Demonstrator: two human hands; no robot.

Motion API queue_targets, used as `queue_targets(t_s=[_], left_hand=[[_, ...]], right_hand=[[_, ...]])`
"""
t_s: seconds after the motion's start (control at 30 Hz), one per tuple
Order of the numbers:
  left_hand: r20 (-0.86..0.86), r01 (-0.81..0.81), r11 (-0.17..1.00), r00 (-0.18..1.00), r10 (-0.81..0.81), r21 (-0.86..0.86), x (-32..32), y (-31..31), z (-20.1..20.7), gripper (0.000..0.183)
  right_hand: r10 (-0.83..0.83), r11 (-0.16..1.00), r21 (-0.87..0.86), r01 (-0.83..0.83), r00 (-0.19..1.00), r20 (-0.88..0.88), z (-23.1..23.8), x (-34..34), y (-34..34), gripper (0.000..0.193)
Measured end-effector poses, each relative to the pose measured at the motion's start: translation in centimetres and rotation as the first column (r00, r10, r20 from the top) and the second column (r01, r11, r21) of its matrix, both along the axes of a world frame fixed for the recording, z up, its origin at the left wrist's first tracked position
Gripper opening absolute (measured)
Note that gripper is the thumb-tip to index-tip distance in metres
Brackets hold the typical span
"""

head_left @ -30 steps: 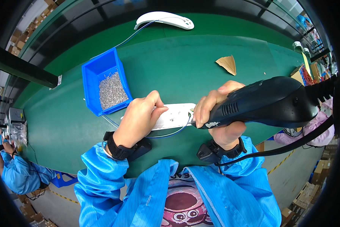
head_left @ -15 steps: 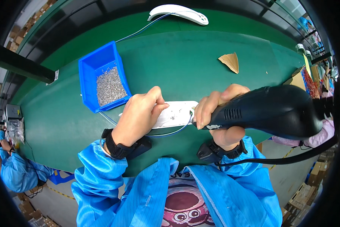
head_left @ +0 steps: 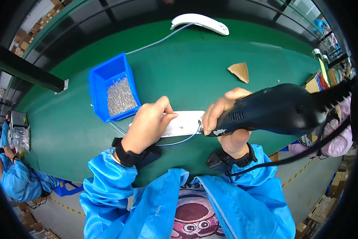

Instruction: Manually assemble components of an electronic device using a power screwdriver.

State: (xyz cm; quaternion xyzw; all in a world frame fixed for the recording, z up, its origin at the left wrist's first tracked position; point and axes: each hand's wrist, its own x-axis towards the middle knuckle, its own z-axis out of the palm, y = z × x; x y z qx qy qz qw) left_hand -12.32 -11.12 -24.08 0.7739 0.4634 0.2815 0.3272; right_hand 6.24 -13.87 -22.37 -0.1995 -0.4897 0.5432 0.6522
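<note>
A long white plastic part (head_left: 183, 124) lies flat on the green bench in front of me, with a blue-and-white wire (head_left: 174, 144) looping along its near side. Over its left portion is my left hand (head_left: 146, 126), thumb and forefinger pinched together; whatever they hold is too small or hidden to make out. My right hand (head_left: 220, 113) is wrapped round a black corded electric screwdriver (head_left: 274, 109), whose front end is at the right end of the white part. The driver's tip is hidden by the fingers. Beyond my left hand, a blue bin (head_left: 100, 99) contains many small silver screws (head_left: 121, 97).
A curved white cover (head_left: 201, 23) lies at the far edge, joined to a wire. A torn cardboard piece (head_left: 239, 72) rests at the back right. The screwdriver's black cable (head_left: 290, 161) runs off right. At far left, another person in a blue sleeve (head_left: 21, 181) sits nearby.
The view has shifted slightly, so the bin and white cover appear lower and further right. The screwdriver's rear end has swung a little left and up. Both hands keep their grips.
</note>
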Motion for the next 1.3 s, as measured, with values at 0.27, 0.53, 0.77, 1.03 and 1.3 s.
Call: queue_targets(t_s=[0.27,0.53,0.77,1.03,1.3], left_hand=[[-0.281,0.155,0.973,0.954,-0.102,0.171,-1.7,-3.2,2.6,0.011],[-0.288,-0.083,0.597,0.817,0.499,0.798,-15.4,1.3,10.9,0.009],[-0.418,0.009,0.594,0.718,0.556,0.804,-21.7,15.2,8.6,0.008],[-0.554,-0.073,0.986,0.82,0.143,0.148,-17.0,26.9,-1.5,0.013],[-0.163,0.069,0.906,0.987,0.0,0.417,-12.3,21.8,5.2,0.007]], right_hand=[[-0.115,0.982,0.16,0.101,0.99,0.085,3.8,1.8,0.8,0.083],[-0.24,0.971,0.048,0.235,0.96,0.146,0.1,5.8,2.8,0.079],[-0.196,0.979,-0.003,0.203,0.949,0.248,-2.6,3.3,2.3,0.078],[-0.157,0.987,-0.005,0.159,0.981,0.11,-4.5,4.1,2.1,0.063],[-0.158,0.987,0.01,0.158,0.98,0.123,-3.7,3.6,1.8,0.062]])
